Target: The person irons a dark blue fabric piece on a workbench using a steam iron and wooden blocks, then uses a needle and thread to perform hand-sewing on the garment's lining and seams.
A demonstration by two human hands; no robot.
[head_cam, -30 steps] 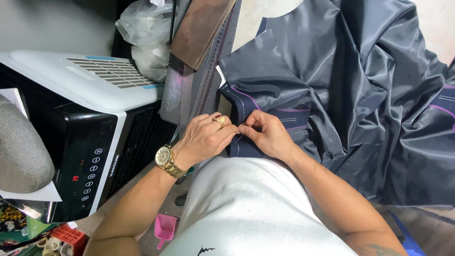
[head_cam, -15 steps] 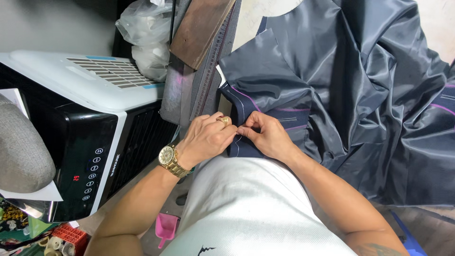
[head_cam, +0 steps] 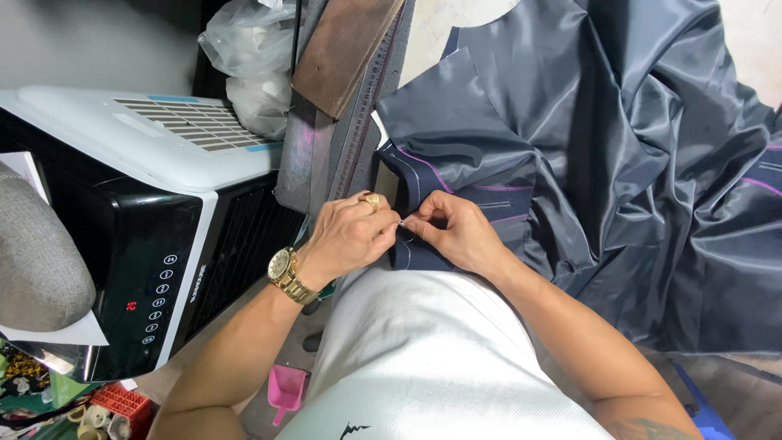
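A pale table [head_cam: 440, 24] holds a big shiny grey cloth [head_cam: 619, 163]. A brown wooden block [head_cam: 346, 49] lies left of the cloth, and a grey strip [head_cam: 305, 138] lies under the block.

A black-and-white air cooler [head_cam: 122, 220] stands at the left; behind it a grey wall [head_cam: 73, 41]; white plastic bags [head_cam: 248, 65] beside; concrete floor [head_cam: 269, 383] below.

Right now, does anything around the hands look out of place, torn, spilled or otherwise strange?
Nothing stands out. The left hand and right hand meet at the edge of the dark blue garment piece and pinch it. The grey lining fabric lies crumpled in loose folds, with no tear or stain visible.
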